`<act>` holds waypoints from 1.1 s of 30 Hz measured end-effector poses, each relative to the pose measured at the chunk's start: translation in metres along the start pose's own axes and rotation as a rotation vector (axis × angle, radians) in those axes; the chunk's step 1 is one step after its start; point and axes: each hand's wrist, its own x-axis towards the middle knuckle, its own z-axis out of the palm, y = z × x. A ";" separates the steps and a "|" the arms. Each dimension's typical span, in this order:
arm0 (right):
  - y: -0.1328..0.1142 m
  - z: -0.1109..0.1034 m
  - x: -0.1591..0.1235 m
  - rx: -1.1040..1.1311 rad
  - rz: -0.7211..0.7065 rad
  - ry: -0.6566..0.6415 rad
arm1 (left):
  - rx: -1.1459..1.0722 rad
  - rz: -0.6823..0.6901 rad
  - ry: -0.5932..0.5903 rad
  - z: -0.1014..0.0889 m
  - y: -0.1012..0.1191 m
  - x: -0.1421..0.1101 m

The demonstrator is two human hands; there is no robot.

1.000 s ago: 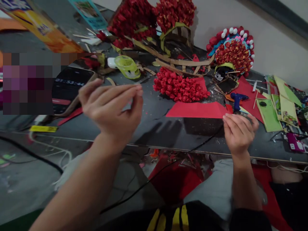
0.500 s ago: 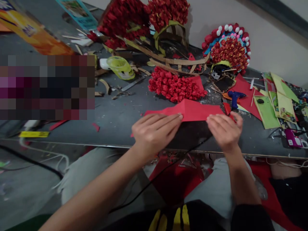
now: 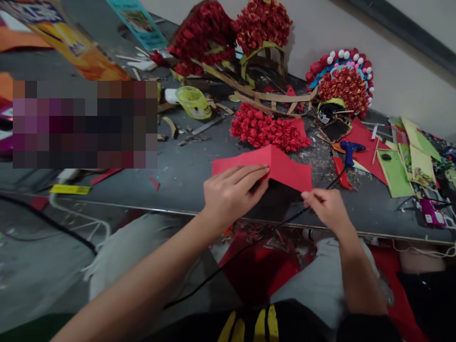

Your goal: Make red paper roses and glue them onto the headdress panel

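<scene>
A sheet of red paper [image 3: 290, 173] is creased upward near its middle, just above the table's front edge. My left hand [image 3: 233, 192] lies over its near side, fingers together and gripping it by the crease. At the sheet's lower right corner, my right hand [image 3: 326, 204] pinches the paper between thumb and fingertips. Behind the sheet sits a cluster of crumpled red paper flowers [image 3: 267, 128] on a red backing. A red-handled tool [image 3: 342, 173], perhaps a cutter, and a blue hot glue gun [image 3: 352, 151] lie beyond my right hand.
Flower-covered headpieces [image 3: 265, 23] stand at the back, near a curved cardboard strip [image 3: 256, 92]. A clear yellow-tinted cup [image 3: 194, 102] is left of them. Green card pieces [image 3: 395, 173] and a purple glue gun [image 3: 432, 211] lie right. A black cord [image 3: 213, 273] crosses my lap.
My right hand has slid down and toward me, from the sheet's right edge to its lower corner. The paper's right half now slopes down; my left hand keeps its grip.
</scene>
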 end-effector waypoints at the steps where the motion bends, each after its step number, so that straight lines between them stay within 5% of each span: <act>1: -0.004 0.009 -0.001 0.127 0.068 -0.157 | -0.015 0.008 -0.032 0.001 0.002 -0.001; 4: -0.010 0.034 0.001 0.519 0.223 -0.323 | -0.060 0.053 -0.132 0.002 0.007 -0.004; 7: -0.013 0.050 0.004 0.747 0.244 -0.174 | -0.122 0.092 -0.169 0.003 0.010 -0.007; 11: -0.019 0.052 0.005 0.667 0.170 0.110 | -0.239 0.121 -0.238 0.004 0.012 -0.008; 16: -0.017 0.043 0.000 0.481 -0.016 0.219 | -0.302 0.185 -0.158 0.005 0.006 -0.006; 26: -0.007 0.034 0.000 0.741 0.030 -0.036 | -0.417 0.261 -0.107 -0.002 -0.007 -0.001; 29: -0.011 0.026 0.000 0.555 -0.085 0.155 | -0.481 0.250 -0.079 -0.002 -0.007 0.000; 33: -0.018 0.014 -0.001 0.114 -0.423 0.514 | -0.453 0.212 -0.073 -0.005 -0.006 0.000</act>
